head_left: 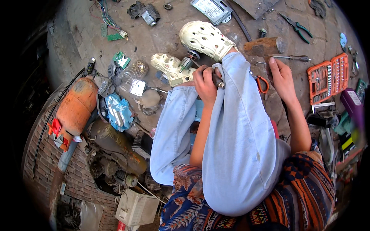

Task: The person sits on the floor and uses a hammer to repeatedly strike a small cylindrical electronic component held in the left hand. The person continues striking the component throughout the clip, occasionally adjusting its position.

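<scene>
- Holding a dark-handled tool (219, 80) in the left hand (205, 81); cannot tell the grip of the right hand (283, 78), beside a screwdriver (301, 58).
- Steady the motor armature (187, 62), between cream clogs (204, 38), before applying force.

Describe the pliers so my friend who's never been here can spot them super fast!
Find the open orange tool case at the right of the picture. Look up and left, past the screwdriver near the person's right hand. The pliers lie on the ground there: two green handles fork apart, while the screwdriver is one straight stick.
</scene>
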Motion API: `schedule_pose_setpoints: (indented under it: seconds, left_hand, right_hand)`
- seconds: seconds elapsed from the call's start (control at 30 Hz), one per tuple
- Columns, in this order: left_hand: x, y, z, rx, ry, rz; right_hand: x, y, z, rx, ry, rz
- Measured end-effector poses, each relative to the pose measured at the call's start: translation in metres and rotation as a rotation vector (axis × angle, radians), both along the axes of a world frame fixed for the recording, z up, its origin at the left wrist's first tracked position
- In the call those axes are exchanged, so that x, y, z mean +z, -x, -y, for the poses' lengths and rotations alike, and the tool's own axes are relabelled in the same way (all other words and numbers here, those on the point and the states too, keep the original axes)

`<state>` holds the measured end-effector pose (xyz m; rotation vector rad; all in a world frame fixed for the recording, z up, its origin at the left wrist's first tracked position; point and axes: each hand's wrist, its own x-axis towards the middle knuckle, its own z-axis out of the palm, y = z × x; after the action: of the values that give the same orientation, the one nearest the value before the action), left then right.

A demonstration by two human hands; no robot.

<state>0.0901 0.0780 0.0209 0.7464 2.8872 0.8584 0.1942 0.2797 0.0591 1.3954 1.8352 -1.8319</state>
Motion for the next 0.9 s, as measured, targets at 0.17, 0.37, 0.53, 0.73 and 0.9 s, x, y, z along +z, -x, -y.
schedule_pose_setpoints:
  seconds: [0.17,0.37,0.53,0.73,0.9]
  left_hand:
    - [-0.001,0.001,-0.003,0.003,0.021,-0.042]
    - [-0.013,-0.006,-0.009,0.068,0.066,-0.021]
    - [-0.01,-0.008,-0.003,0.135,-0.052,-0.031]
    - [-0.012,-0.009,0.015,0.053,-0.126,-0.079]
    - [-0.015,-0.007,0.014,0.044,-0.106,-0.085]
  right_hand:
    - [0.0,0.004,0.002,-0.001,-0.001,-0.019]
    - [-0.001,0.006,0.006,0.044,-0.038,-0.044]
    - [0.004,0.01,0.008,0.04,-0.05,-0.076]
    - [-0.001,0.011,0.007,0.057,-0.043,-0.064]
    - [-0.002,0.01,0.008,0.077,-0.071,-0.076]
